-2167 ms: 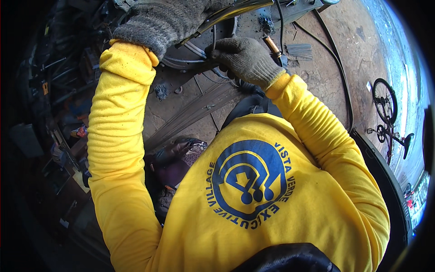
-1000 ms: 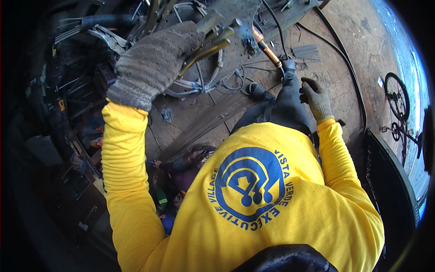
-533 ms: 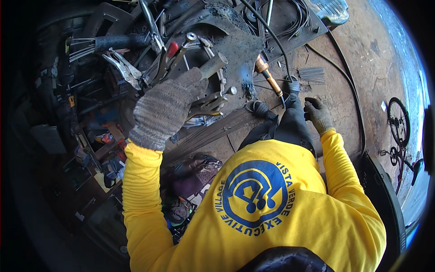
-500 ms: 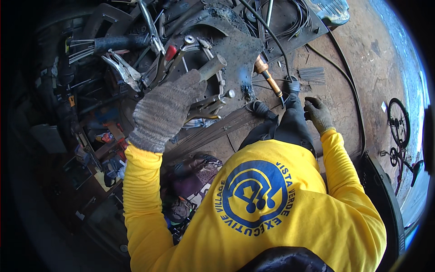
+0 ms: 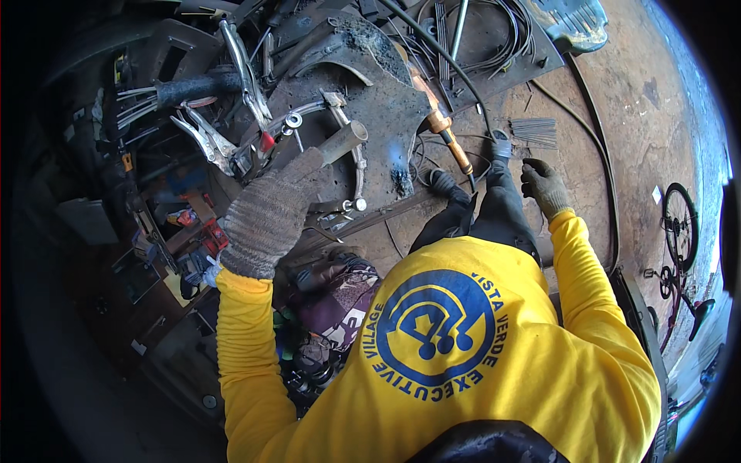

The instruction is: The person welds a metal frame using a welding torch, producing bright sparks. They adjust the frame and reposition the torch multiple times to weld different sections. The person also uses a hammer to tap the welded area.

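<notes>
My left hand [image 5: 266, 216], in a grey-brown knit glove, is closed over a short metal pipe [image 5: 343, 144] whose hollow end sticks out past the fingers. Its fingertips are mostly hidden under the glove's back. Beside the pipe are a curved steel bracket [image 5: 358, 154] and a rod with a round ring end [image 5: 293, 120]. Locking pliers [image 5: 207, 140] lie just beyond the wrist. My right hand [image 5: 546, 190], also gloved, hangs by my right knee with loosely bent fingers, apart and with nothing visible in them. A copper-and-orange electrode holder [image 5: 448, 133] leans at the steel plate's edge.
The dark, pitted steel plate [image 5: 394, 127] lies ahead, crowded with metal scraps on the left. Black cables [image 5: 583, 116] run along the floor. Thin rods [image 5: 534, 133] lie near my foot. A blue plastic seat [image 5: 571, 27] is far right; a bicycle [image 5: 679, 224] stands at right.
My left hand has drawn slightly toward me and left, and the pipe, bracket and ringed rod have shifted with it. The view has tilted a little. My right hand stays by the knee.
</notes>
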`<state>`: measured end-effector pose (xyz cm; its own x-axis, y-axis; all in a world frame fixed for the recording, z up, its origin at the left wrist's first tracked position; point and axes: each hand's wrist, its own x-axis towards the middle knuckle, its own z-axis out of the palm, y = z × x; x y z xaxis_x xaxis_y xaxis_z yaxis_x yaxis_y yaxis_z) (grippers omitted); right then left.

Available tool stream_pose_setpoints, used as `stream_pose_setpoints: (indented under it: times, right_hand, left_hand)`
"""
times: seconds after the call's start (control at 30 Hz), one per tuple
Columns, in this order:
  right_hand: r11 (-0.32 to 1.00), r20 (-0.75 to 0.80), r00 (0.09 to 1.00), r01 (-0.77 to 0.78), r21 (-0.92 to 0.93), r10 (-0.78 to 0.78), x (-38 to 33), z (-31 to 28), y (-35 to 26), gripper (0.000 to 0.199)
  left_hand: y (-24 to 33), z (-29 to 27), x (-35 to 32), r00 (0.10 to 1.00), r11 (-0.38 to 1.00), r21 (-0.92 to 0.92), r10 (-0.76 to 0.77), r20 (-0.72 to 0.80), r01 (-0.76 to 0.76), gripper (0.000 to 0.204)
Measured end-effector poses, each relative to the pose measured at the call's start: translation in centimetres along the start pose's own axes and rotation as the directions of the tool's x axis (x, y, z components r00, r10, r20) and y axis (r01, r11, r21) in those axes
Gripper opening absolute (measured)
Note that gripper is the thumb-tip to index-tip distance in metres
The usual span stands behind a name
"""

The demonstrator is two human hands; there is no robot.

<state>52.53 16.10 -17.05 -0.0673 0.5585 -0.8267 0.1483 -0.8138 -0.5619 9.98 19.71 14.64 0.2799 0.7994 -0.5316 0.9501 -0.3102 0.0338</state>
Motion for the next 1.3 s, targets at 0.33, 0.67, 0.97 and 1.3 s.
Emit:
stream_pose_setpoints:
  times: [0.33,0.67,0.97,1.3]
  right_hand:
    - [0.922,0.12,0.914,0.386,0.033,-0.387,-8.0,8.2,-10.6,0.033]
    - [0.772,0.503,0.695,0.63,-0.085,-0.513,-14.6,18.5,-16.3,0.035]
    - [0.841,0.323,0.805,0.539,-0.047,-0.498,-15.1,16.4,-14.3,0.032]
    - [0.922,0.1,0.933,0.358,-0.149,-0.346,-8.2,10.0,-12.3,0.037]
  left_hand:
    - [0.4,-0.4,-0.1,0.997,0.995,-0.088,0.043,-0.071,-0.049,0.039]
    - [-0.7,1.7,-0.2,0.973,0.986,-0.125,0.081,-0.215,-0.11,0.038]
    - [-1.4,2.6,-0.7,0.953,0.98,-0.114,0.129,-0.275,-0.166,0.038]
    - [-1.3,2.4,-0.8,0.953,0.965,-0.193,0.117,-0.279,-0.175,0.04]
